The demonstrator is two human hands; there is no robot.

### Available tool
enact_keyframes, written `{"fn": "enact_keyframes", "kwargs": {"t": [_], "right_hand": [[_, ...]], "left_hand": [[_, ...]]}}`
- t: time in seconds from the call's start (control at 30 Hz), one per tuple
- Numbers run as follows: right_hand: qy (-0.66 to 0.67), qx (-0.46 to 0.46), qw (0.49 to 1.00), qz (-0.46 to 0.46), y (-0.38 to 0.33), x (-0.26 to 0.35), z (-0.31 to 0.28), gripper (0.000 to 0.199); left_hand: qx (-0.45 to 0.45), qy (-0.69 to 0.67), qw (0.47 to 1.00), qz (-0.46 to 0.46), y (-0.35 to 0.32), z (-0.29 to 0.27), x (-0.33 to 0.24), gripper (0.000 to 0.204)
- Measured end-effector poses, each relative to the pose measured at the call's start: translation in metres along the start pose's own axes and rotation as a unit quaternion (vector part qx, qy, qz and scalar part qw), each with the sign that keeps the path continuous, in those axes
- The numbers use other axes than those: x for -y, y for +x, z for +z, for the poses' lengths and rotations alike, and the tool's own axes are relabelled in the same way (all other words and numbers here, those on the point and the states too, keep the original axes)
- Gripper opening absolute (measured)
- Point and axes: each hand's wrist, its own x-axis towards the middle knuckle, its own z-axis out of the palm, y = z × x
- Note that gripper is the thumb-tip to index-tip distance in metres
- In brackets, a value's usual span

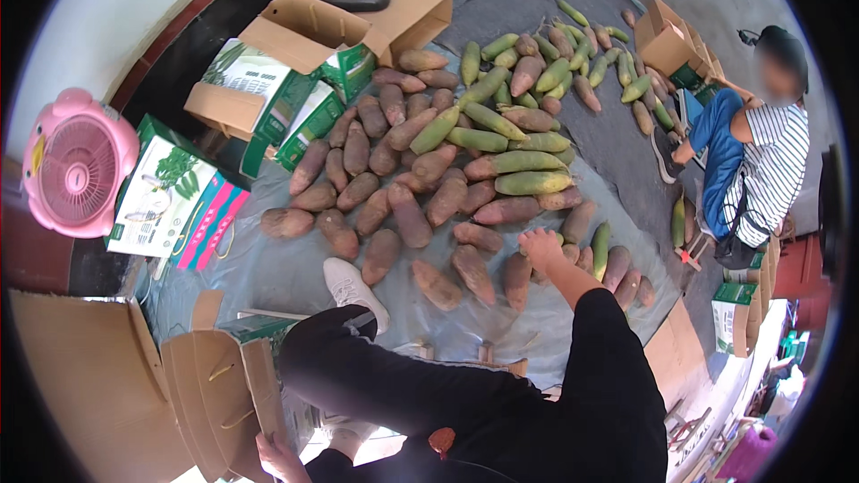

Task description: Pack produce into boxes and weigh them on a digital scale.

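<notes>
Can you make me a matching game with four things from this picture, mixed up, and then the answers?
Things:
1. Flower-shaped fan
2. Right hand
3. Left hand
4. Other person's trousers

Clues:
A. Beside an open brown cardboard box
B. Blue
C. Down at the vegetables
D. Pink

Right pairs: 1-D, 2-C, 3-A, 4-B

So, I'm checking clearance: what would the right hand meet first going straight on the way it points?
Probably the reddish root vegetable lying just beyond the right hand, up and left in the picture, though depth is unclear.
</notes>
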Motion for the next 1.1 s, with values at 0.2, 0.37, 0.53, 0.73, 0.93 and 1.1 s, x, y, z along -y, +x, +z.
{"fn": "enact_keyframes", "kwargs": {"t": [0.2, 0.37, 0.53, 0.73, 0.93, 1.1], "right_hand": [[0.229, -0.135, 0.964, -0.002, -0.013, 0.028, -0.036, 0.039], [0.359, -0.233, 0.903, 0.035, -0.011, 0.031, -0.055, 0.046], [0.442, -0.235, 0.865, -0.040, 0.007, 0.051, -0.108, 0.045], [0.513, -0.310, 0.782, -0.172, 0.008, 0.102, -0.233, 0.041], [0.630, -0.298, 0.661, -0.280, -0.012, 0.202, -0.356, 0.041], [0.679, -0.240, 0.526, -0.451, -0.037, 0.293, -0.408, 0.040]], "left_hand": [[0.064, -0.021, 0.996, -0.061, 0.006, -0.013, -0.014, 0.017], [0.074, -0.136, 0.988, -0.016, 0.010, -0.034, -0.017, 0.034], [-0.009, -0.101, 0.995, 0.008, -0.007, -0.051, 0.005, 0.032], [-0.132, -0.235, 0.960, -0.077, -0.016, -0.058, 0.022, 0.019], [-0.168, -0.274, 0.940, -0.115, -0.027, -0.046, 0.043, 0.019], [-0.178, -0.319, 0.920, -0.141, -0.029, -0.038, 0.045, 0.018]]}}
